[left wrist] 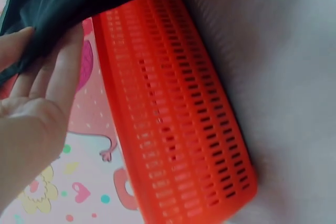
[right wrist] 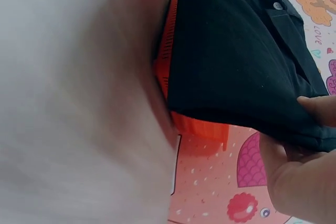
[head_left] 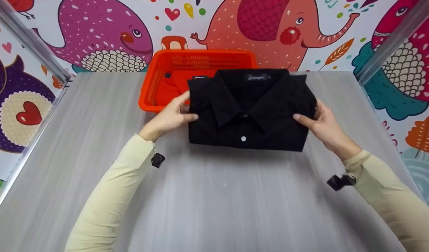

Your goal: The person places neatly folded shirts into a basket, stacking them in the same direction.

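A folded black button-up shirt [head_left: 218,131], collar up, is held above the table in front of a basket. My left hand [head_left: 170,117] pinches its left edge, thumb on the front and fingers behind. At the opposite edge my right hand [head_left: 324,124] grips the cloth the same way. The orange-red plastic basket [head_left: 146,91] stands at the back of the table, partly hidden by the shirt. Inside it lies a red folded garment [head_left: 165,91] with a dark label. In the left wrist view, the basket's slotted side [left wrist: 173,103] shows below the black cloth.
The grey table [head_left: 214,203] stretches in front of the basket and to both sides. Walls with colourful animal pictures [head_left: 106,35] stand behind and beside it, with metal posts [head_left: 393,42] at the back corners.
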Demonstrator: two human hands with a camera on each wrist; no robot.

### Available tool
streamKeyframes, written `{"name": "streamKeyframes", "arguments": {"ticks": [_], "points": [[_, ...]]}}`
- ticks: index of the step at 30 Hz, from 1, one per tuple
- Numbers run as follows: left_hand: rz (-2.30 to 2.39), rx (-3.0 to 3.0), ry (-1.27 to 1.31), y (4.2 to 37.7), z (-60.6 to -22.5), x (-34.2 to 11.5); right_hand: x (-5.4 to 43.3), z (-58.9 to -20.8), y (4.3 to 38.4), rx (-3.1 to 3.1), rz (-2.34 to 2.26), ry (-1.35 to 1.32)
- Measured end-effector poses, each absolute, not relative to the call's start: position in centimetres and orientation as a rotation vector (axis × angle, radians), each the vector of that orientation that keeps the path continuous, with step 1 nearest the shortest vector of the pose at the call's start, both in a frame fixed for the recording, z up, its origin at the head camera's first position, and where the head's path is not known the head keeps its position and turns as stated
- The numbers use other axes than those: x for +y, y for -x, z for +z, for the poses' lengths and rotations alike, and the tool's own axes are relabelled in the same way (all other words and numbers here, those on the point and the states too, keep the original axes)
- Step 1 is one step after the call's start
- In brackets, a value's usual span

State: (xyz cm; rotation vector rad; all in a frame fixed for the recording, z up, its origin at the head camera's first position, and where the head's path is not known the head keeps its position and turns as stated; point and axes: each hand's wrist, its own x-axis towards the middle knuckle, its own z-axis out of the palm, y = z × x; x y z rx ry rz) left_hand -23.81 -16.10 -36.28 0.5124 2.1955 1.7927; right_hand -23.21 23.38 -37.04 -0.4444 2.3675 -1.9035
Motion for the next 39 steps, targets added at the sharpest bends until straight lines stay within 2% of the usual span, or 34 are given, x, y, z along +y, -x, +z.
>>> {"name": "streamKeyframes", "arguments": {"ticks": [16,26,39], "points": [[1.846,2.355,-0.363,25.9,-33.6,-19.1,18.8,-33.0,27.5,2.405,-1.81,0.464],[2.068,2.478,-0.277,27.3,-32.6,-19.5,16.3,-31.4,29.7,2.451,-1.805,0.443],[1.994,2.652,0.015,29.7,-30.6,-20.7,13.1,-29.6,32.3,2.34,-1.8,0.268]]}}
